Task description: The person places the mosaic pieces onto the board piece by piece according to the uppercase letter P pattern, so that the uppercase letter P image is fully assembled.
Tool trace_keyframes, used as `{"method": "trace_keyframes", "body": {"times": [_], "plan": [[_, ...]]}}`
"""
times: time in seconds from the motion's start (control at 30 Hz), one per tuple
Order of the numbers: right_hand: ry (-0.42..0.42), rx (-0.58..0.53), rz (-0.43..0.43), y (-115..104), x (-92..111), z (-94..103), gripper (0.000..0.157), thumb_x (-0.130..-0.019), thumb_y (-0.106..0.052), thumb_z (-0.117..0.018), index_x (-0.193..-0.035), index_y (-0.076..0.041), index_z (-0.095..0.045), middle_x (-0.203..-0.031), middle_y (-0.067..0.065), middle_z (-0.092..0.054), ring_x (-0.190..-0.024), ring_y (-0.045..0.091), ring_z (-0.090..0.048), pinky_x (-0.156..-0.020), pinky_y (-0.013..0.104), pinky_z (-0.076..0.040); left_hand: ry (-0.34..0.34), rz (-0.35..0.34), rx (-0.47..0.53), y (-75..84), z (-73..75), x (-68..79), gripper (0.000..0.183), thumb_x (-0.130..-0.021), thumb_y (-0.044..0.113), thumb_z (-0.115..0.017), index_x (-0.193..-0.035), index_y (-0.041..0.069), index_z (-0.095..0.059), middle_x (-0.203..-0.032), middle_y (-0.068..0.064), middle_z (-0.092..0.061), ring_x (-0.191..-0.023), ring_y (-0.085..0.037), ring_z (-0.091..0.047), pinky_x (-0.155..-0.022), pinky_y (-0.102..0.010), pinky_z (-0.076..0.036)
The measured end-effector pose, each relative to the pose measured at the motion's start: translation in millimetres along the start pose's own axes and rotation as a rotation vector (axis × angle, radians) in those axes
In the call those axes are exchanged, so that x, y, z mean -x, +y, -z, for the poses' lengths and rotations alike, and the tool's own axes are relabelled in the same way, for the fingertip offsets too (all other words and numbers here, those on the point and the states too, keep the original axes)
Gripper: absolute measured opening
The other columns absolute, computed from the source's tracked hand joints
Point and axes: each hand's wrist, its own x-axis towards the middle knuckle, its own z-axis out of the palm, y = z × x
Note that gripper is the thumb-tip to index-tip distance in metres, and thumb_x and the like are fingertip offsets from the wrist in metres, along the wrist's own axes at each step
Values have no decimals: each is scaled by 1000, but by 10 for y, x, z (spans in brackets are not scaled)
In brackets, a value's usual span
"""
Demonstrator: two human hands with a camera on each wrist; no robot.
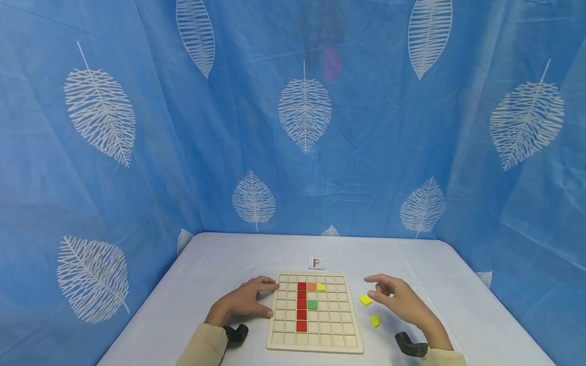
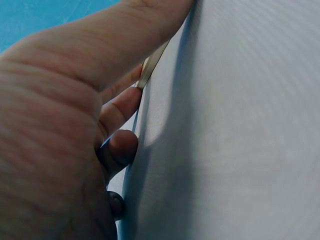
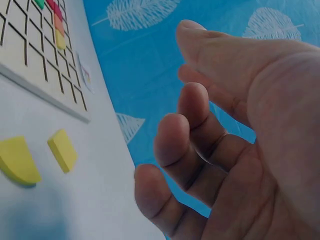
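Observation:
A wooden grid board [image 1: 316, 344] lies on the table, with several red tiles [image 1: 301, 305] down one column. Right of the top red tile sit an orange tile [image 1: 312, 286] and a yellow tile [image 1: 322, 287]; a green tile [image 1: 312, 304] lies lower. My left hand [image 1: 247, 298] touches the board's left edge with fingers and thumb spread. Over the table right of the board, my right hand [image 1: 397, 300] hangs with loosely bent fingers and nothing between them. Near it lie a yellow square tile [image 3: 63, 150] and a yellow quarter-round tile [image 3: 19, 161].
Behind the board lies a small pattern card [image 1: 317, 263] with a coloured grid. The white-covered table [image 1: 220, 254] is enclosed by blue leaf-print curtains [image 1: 361, 152]. A black wrist device [image 1: 411, 345] is worn on each arm.

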Motion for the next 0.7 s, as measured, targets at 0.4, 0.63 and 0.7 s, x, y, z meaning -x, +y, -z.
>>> {"method": "trace_keyframes", "body": {"times": [0.4,0.63,0.7], "plan": [[-229,-60,14,146,49,57,37,-95,-21,-69,-127,-3,-65,-90,4,-56,-72,10,-53,-60,25,-44,-4,7,13,4,-6,7,82,-72,45,-88,-145,27,-55,-149,-4,-48,-142,-36,-40,-114,-67,-31],[-298,-72,1,233,62,41,33,-92,-17,-72,-122,-5,-67,-90,5,-54,-70,10,-50,-56,26,-43,-4,1,10,-3,-3,3,83,-72,45,-88,-145,27,-55,-148,-4,-48,-142,-36,-40,-114,-66,-32],[-316,-80,3,256,60,41,31,-91,-16,-73,-120,-5,-68,-89,4,-52,-69,10,-49,-56,25,-43,-4,-5,8,-2,1,0,83,-72,45,-88,-146,26,-55,-149,-4,-48,-143,-36,-40,-115,-66,-32]]}}
